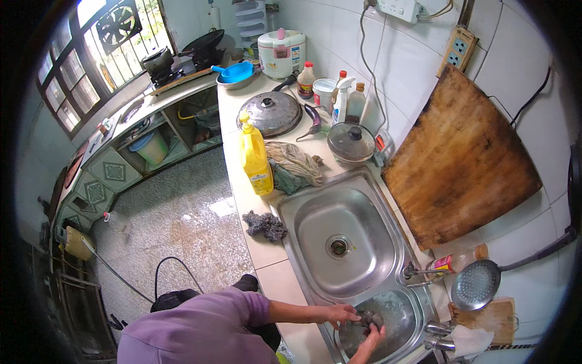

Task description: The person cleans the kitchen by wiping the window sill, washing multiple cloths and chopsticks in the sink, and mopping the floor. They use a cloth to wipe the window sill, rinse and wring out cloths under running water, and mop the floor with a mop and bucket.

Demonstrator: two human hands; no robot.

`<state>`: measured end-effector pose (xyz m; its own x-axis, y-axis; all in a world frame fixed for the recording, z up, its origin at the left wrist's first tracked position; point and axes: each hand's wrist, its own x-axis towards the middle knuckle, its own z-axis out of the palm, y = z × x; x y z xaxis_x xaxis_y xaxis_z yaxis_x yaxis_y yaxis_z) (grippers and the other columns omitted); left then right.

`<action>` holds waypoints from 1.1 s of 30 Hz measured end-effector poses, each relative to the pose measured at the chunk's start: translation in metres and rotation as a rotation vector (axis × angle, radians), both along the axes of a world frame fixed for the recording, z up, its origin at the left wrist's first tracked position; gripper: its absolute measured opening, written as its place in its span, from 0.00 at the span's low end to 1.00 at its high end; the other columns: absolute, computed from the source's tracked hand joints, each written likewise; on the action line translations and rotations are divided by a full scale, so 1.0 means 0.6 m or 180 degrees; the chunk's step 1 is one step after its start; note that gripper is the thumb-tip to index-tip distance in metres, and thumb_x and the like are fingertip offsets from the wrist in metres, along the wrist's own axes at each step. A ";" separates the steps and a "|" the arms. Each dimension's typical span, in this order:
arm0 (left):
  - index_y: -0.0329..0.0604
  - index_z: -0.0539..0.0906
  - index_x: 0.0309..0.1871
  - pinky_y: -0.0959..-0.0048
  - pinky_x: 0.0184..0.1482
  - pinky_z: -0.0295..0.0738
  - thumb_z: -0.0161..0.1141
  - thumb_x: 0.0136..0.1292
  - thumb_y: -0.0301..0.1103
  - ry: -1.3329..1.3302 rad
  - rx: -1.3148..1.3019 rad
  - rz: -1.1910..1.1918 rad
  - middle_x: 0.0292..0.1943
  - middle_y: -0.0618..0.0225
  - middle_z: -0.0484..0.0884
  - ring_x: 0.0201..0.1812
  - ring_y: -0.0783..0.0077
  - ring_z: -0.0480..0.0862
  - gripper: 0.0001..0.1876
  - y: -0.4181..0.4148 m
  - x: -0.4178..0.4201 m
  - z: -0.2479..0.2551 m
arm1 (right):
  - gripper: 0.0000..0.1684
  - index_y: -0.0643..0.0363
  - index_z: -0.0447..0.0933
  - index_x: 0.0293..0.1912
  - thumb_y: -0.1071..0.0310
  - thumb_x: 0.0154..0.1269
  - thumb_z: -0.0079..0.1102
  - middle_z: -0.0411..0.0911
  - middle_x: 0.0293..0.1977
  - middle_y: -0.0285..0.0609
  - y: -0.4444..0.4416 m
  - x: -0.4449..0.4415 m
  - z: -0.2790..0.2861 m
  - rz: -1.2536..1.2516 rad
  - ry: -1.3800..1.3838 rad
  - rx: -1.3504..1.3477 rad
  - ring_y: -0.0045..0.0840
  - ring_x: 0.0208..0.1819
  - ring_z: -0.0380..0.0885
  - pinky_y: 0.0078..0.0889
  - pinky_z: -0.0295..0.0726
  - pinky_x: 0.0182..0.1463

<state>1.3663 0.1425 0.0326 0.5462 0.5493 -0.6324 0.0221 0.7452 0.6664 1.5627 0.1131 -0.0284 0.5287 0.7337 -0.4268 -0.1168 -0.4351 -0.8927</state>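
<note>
My left hand (343, 315) and my right hand (374, 339) are together over the smaller basin (404, 334) of a stainless steel double sink. Between them they hold a dark brown, rounded object (372, 318); fingers partly cover it, and its exact kind cannot be told. My left fingers meet it from the left, my right fingers from below. The basin under them looks wet, with water in it. Beside it, the larger basin (318, 236) holds no dishes, only a few scraps at its drain (338, 246). A tap (411, 271) stands at the sink's wall side.
A dark scouring mesh (265, 226), a yellow pump bottle (256, 159) and crumpled cloths (295, 166) lie around the sink's left edge. Pan lids (269, 113), an eggplant (313, 119) and bottles stand beyond. A large cutting board (464, 159) leans on the wall; a skimmer (476, 285) hangs near the tap.
</note>
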 end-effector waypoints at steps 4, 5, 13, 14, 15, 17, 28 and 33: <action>0.42 0.64 0.57 0.67 0.44 0.75 0.52 0.55 0.57 0.0134 -0.0453 0.0168 0.56 0.64 0.66 0.57 0.67 0.66 0.33 0.032 0.076 0.032 | 0.18 0.66 0.71 0.42 0.63 0.55 0.53 0.72 0.33 0.42 -0.023 -0.063 0.222 0.0623 -0.0631 0.0128 0.25 0.31 0.69 0.25 0.68 0.31; 0.41 0.63 0.57 0.67 0.48 0.72 0.49 0.58 0.55 -0.0394 -0.0090 0.0007 0.57 0.63 0.65 0.59 0.67 0.64 0.31 0.038 0.084 0.038 | 0.19 0.67 0.71 0.42 0.62 0.56 0.52 0.73 0.36 0.45 -0.022 -0.073 0.237 0.0579 -0.0649 0.0109 0.29 0.37 0.72 0.29 0.71 0.36; 0.39 0.66 0.56 0.70 0.50 0.68 0.46 0.62 0.46 -0.1506 -0.0216 0.0188 0.55 0.61 0.67 0.55 0.67 0.67 0.24 -0.021 0.162 0.007 | 0.21 0.61 0.72 0.45 0.55 0.67 0.39 0.75 0.37 0.54 0.040 -0.095 0.220 -0.0030 -0.2417 -0.0483 0.44 0.35 0.74 0.39 0.71 0.38; 0.39 0.67 0.55 0.70 0.50 0.68 0.46 0.62 0.44 -0.1475 -0.0265 0.0157 0.54 0.61 0.67 0.55 0.67 0.67 0.23 -0.014 0.162 -0.006 | 0.19 0.59 0.71 0.46 0.56 0.67 0.39 0.75 0.36 0.53 0.044 -0.074 0.193 0.0035 -0.2656 -0.0282 0.45 0.35 0.74 0.40 0.71 0.38; 0.39 0.67 0.55 0.71 0.51 0.67 0.46 0.63 0.43 -0.1491 -0.0231 0.0098 0.54 0.61 0.68 0.54 0.67 0.67 0.22 -0.015 0.172 -0.022 | 0.19 0.57 0.71 0.48 0.56 0.67 0.40 0.76 0.34 0.52 0.047 -0.042 0.156 0.0082 -0.2940 -0.0124 0.45 0.36 0.74 0.40 0.71 0.39; 0.40 0.68 0.55 0.70 0.50 0.68 0.48 0.62 0.43 -0.1378 0.0421 0.0031 0.55 0.60 0.67 0.55 0.66 0.67 0.22 -0.024 0.185 -0.081 | 0.18 0.56 0.70 0.50 0.57 0.65 0.42 0.75 0.36 0.52 0.036 0.011 0.114 0.0252 -0.3099 -0.0106 0.46 0.38 0.74 0.41 0.71 0.39; 0.47 0.60 0.64 0.63 0.60 0.60 0.58 0.50 0.55 0.0845 0.1365 -0.0832 0.64 0.58 0.57 0.64 0.53 0.57 0.39 -0.024 0.164 -0.124 | 0.27 0.58 0.64 0.55 0.63 0.56 0.55 0.71 0.40 0.45 -0.059 0.090 -0.193 0.1540 -0.1860 -0.0020 0.35 0.41 0.72 0.35 0.70 0.46; 0.52 0.65 0.61 0.67 0.60 0.59 0.50 0.53 0.61 0.0010 -0.0484 0.0533 0.59 0.61 0.65 0.62 0.62 0.61 0.35 -0.026 0.177 -0.151 | 0.28 0.65 0.65 0.53 0.59 0.57 0.56 0.72 0.40 0.41 -0.017 -0.017 0.127 -0.0095 0.0084 -0.0139 0.25 0.39 0.70 0.26 0.68 0.44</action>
